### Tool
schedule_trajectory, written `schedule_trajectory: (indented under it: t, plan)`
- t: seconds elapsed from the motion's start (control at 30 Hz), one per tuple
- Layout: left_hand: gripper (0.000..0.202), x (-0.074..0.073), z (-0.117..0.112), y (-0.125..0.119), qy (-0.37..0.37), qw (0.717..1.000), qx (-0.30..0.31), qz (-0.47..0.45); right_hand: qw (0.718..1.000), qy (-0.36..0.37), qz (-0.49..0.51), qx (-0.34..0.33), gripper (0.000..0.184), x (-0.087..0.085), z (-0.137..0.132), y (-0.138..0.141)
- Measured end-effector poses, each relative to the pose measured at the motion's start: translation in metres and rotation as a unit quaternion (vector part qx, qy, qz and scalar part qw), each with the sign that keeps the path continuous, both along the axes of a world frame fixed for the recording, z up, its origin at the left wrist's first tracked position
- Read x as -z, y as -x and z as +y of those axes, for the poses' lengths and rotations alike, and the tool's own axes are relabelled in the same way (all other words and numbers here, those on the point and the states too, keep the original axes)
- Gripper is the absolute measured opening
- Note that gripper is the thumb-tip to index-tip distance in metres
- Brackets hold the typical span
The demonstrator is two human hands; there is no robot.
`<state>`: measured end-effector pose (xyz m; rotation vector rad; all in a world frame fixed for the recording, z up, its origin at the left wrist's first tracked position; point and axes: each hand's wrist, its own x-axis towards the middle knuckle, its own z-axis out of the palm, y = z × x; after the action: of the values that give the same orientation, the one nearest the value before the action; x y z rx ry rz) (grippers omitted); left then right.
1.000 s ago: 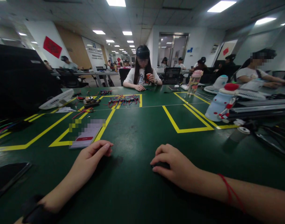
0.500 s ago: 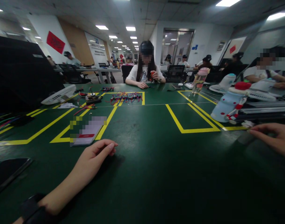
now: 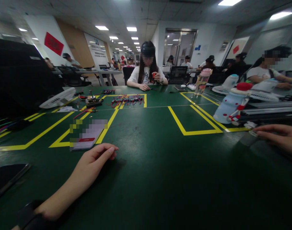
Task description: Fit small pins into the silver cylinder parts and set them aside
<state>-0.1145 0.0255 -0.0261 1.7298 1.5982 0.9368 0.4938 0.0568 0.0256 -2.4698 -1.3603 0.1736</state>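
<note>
My left hand (image 3: 98, 161) rests on the green table (image 3: 160, 172) with its fingers curled in and the thumb against them. No object shows in it. Just beyond it lies a phone (image 3: 87, 140) with a red mark on its screen, partly blurred out. At the right edge, my right hand (image 3: 280, 135) is closed, thumb and fingers pinching a small, grey, see-through piece (image 3: 248, 138), like thin plastic. Its exact kind is unclear. Behind that piece stand a crumpled white scrap (image 3: 251, 125) and a light-blue bottle (image 3: 223, 108) with a red top.
A dark tablet-like device (image 3: 9, 179) lies at the left edge. Tangled wires (image 3: 128, 101) and small electronic parts (image 3: 93, 100) sit farther back, near a white fan (image 3: 57, 98). A clear bottle (image 3: 203, 82) and metal bars (image 3: 270, 110) are at right. A person (image 3: 147, 72) sits opposite.
The view has shifted slightly, moving the scene a little left. My right hand appears a bit farther left, and the grey piece in it shows more clearly. My left hand keeps its pose.
</note>
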Motion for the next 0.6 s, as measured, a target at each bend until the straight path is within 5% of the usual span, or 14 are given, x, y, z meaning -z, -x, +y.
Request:
schedule_trajectory:
  t: [0.1,0.23,0.43,0.6]
  plan:
    - [0.027,0.000,0.000,-0.001,-0.001,1.000,0.002,-0.004,0.998,-0.029,0.049,0.003,0.049,0.006,0.002,-0.009]
    - [0.026,-0.001,0.000,-0.002,-0.001,1.000,0.000,-0.011,0.999,-0.023,-0.006,0.049,0.047,0.004,-0.001,0.002]
    - [0.028,-0.004,-0.001,-0.005,0.002,1.000,-0.003,-0.007,0.999,-0.045,0.020,0.009,0.036,0.000,-0.005,0.007]
    - [0.028,-0.006,-0.002,-0.005,0.002,1.000,0.000,0.003,0.976,-0.108,0.187,0.010,0.037,0.004,-0.010,0.013]
